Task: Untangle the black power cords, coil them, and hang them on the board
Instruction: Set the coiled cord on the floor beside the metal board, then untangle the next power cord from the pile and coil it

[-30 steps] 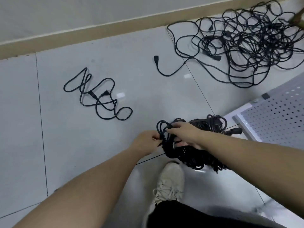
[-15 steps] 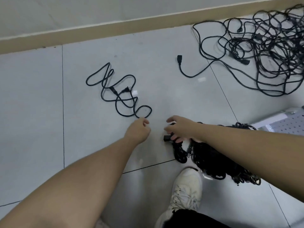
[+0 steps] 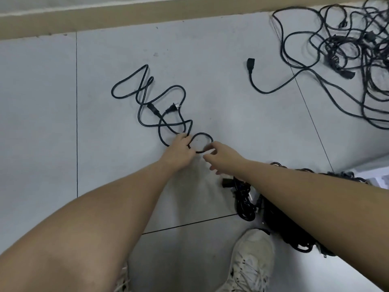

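On the grey tiled floor (image 3: 210, 81), a single black cord (image 3: 162, 102) lies loosely looped by itself, its two plug ends resting near the middle of its loops. The left hand (image 3: 179, 152) grips this cord at its nearest bend, fingers curled over the strand. The right hand (image 3: 223, 158) reaches in just beside it, fingers loosely spread and relaxed, its fingertips (image 3: 208, 147) at the edge of the small round loop (image 3: 201, 142); I cannot tell whether they actually pinch the strand.

Under the right forearm lies a bundle of coiled cords (image 3: 246, 199), dark and dense, partly hidden by the arm, with one plug (image 3: 227, 182) sticking out toward the hands. Far right, at the top, a large tangle of cords (image 3: 345, 49) sprawls well apart from the hands, one connector end (image 3: 250, 66) trailing out toward the middle of the floor. A beige skirting strip (image 3: 126, 17) runs along the top. A white shoe (image 3: 250, 262) stands at the bottom, just beside the bundle. A pale corner of a board (image 3: 382, 180) shows at the right edge.
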